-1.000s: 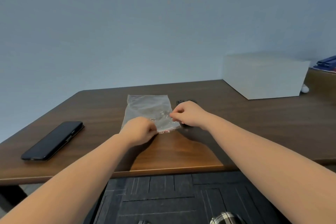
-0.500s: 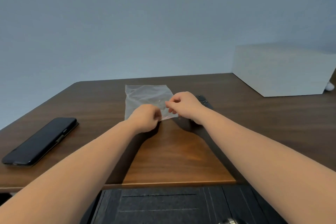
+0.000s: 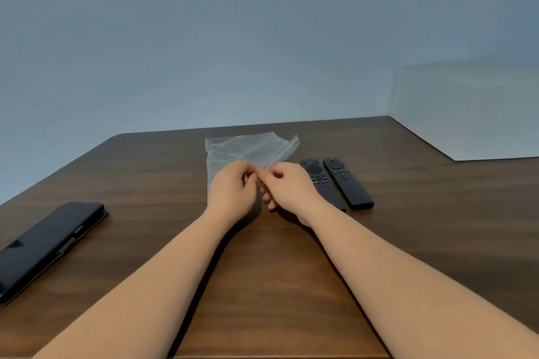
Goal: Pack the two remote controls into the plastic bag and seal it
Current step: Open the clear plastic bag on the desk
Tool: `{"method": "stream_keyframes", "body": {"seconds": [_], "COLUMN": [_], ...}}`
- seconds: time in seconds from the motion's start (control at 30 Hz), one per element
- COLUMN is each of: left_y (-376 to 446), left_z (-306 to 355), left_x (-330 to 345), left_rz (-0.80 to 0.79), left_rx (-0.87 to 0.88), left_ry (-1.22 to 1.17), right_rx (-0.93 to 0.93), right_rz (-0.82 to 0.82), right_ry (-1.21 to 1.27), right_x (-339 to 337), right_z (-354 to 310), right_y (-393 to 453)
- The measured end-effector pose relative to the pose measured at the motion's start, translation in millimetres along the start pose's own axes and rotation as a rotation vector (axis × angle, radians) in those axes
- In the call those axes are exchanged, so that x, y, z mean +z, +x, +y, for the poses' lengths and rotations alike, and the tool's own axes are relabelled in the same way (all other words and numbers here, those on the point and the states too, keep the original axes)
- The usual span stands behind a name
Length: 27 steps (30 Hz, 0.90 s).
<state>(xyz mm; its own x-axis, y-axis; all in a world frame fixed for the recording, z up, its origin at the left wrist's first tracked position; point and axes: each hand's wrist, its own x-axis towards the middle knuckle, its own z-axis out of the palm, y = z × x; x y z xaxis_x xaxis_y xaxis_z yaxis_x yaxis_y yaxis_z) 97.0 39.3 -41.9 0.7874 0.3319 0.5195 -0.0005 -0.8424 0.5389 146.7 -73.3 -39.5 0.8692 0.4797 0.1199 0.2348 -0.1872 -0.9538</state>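
clear filmy plastic bag point(image 3: 245, 148), matt black plastic remotes point(image 3: 335, 183) — dark wood-grain table point(image 3: 408, 213), glossy phone point(image 3: 43, 242).

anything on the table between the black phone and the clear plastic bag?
Nothing: in the head view, bare brown wood table runs from the black phone to the clear plastic bag.

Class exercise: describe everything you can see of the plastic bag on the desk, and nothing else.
The plastic bag is clear, thin, crinkled film with a reddish strip along its mouth edge. It lies partly on the brown table, its near edge lifted and pinched between the left hand and right hand. It looks empty. The far right corner sticks up. The two remote controls lie just right of it, apart.
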Motion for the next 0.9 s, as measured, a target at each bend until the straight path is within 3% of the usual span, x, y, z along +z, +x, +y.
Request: {"method": "stream_keyframes", "body": {"seconds": [0.17, 0.37, 0.63, 0.8, 0.9], "left_y": [4, 3, 6, 6, 8], "left_z": [-7, -2, -3, -4, -6], "left_x": [-3, -5, -24, -21, -21], "left_rz": [-0.061, -0.062, 0.286, 0.187, 0.157], "left_rx": [0.013, 0.027, -0.057, 0.134, 0.045], "left_ry": [-0.060, -0.109, -0.173, 0.024, 0.028], "right_rx": [0.001, -0.218, -0.189, -0.093, -0.096], "right_rz": [0.002, 0.133, 0.149, 0.120, 0.110], "right_ry": [-0.030, -0.262, -0.266, -0.189, -0.201], "right_x": [1, -4, -6, -9, -9], "right_z": [1, -6, -9, -11, -12], "right_y": [1, -3, -6, -7, -8]}}
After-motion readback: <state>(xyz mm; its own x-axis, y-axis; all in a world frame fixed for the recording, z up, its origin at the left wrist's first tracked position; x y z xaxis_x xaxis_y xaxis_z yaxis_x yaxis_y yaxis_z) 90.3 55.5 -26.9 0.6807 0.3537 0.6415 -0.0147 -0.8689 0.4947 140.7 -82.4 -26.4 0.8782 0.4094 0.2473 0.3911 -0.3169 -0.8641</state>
